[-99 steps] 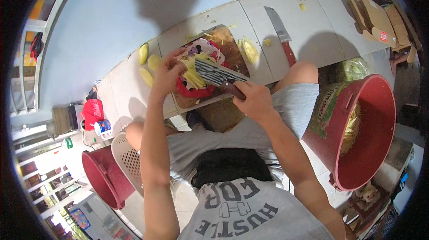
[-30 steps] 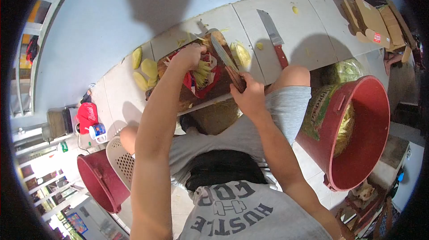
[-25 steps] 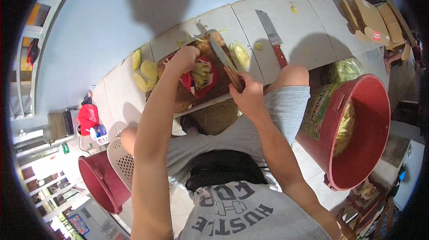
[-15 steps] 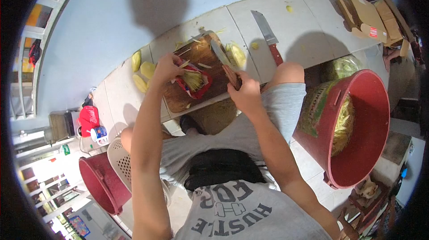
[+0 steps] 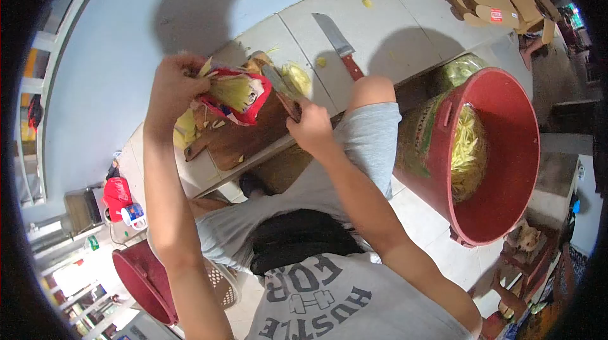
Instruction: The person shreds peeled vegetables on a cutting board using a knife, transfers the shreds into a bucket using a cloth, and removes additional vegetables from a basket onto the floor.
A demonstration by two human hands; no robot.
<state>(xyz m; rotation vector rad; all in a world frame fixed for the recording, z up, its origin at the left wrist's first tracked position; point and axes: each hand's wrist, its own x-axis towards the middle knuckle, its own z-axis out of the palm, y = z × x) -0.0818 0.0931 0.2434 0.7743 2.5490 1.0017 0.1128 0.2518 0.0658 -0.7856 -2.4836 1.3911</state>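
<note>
1. Far lower left, a second red bucket (image 5: 142, 283) sits on the floor beside a white basket (image 5: 225, 283), close against the person's knee, so there's little room on that side.
2. Upper left, the left hand (image 5: 170, 83) is up off the counter (image 5: 392, 17), its grip clamped on the edge of a red patterned cloth (image 5: 244, 100) that cradles a bundle of yellow strips (image 5: 233, 89); the cloth hangs over the left part of the wooden cutting board (image 5: 244, 137).
3. The board overhangs the counter's near edge, with a few loose strips on it.
4. At centre, the right hand (image 5: 311, 129) has its grip closed round the handle of a knife (image 5: 278, 86), blade pointing up and away over the board's far end.
5. Just right of that, a cleaver (image 5: 339, 45) lies flat on open tiles, with plenty of bare counter around it.
6. To the right, a big red bucket (image 5: 506, 105) stands tight against the counter edge and the person's knee, shredded strips (image 5: 468, 150) inside.
</note>
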